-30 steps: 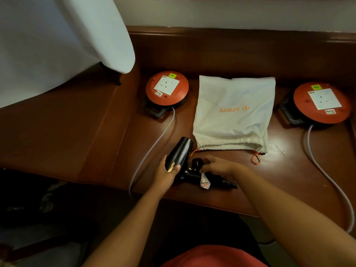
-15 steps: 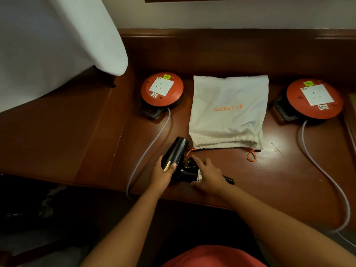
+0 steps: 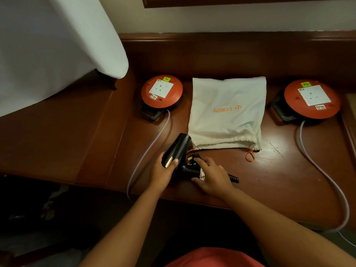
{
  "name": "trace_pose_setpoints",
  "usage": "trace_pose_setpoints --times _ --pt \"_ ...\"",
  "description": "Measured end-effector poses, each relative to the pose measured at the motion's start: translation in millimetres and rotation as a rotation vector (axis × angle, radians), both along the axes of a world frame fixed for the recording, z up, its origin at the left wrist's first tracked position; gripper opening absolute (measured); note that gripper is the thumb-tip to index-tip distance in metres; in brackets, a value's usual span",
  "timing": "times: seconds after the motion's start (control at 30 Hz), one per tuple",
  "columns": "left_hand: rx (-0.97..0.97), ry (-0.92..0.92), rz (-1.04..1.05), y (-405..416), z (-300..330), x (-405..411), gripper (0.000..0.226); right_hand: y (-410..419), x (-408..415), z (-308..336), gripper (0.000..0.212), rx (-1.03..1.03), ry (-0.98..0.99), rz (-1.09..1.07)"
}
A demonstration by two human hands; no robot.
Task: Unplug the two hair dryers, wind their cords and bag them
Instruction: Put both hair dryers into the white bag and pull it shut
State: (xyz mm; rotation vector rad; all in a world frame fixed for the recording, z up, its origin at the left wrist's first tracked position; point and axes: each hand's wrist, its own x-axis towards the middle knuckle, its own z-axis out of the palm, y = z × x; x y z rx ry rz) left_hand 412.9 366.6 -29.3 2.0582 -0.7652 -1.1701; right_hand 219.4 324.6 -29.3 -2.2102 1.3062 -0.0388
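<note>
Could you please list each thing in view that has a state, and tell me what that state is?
Black hair dryer: lying on the wooden desk, unplugged, not bagged.
Black plug: loose beside the dryer handle.
White drawstring bag: lying flat, mouth towards the person.
Left orange cable reel: socket empty.
Right orange cable reel: socket empty.
Left hand: grips the dryer barrel.
Right hand: rests on the dryer handle.
</note>
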Motion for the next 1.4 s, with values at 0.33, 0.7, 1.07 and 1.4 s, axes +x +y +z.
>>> trace_pose_setpoints --times 0.33,0.7,1.07,1.4 --pt "-0.207 0.029 -0.079 -40 56 -25 0.058 -20 -27 48 0.061 -0.149 -0.011 -0.031" --pt "-0.236 0.109 -0.257 -89 69 -54 0.057 -54 -76 77 0.058 -0.155 0.030 -0.187" --pt "-0.152 -0.667 -0.615 -115 5 -64 0.045 -60 -128 45 0.057 -0.049 0.068 -0.279" --pt "-0.060 -0.965 -0.885 -129 -22 -62 0.032 -57 -143 39 0.056 -0.120 0.058 -0.245"
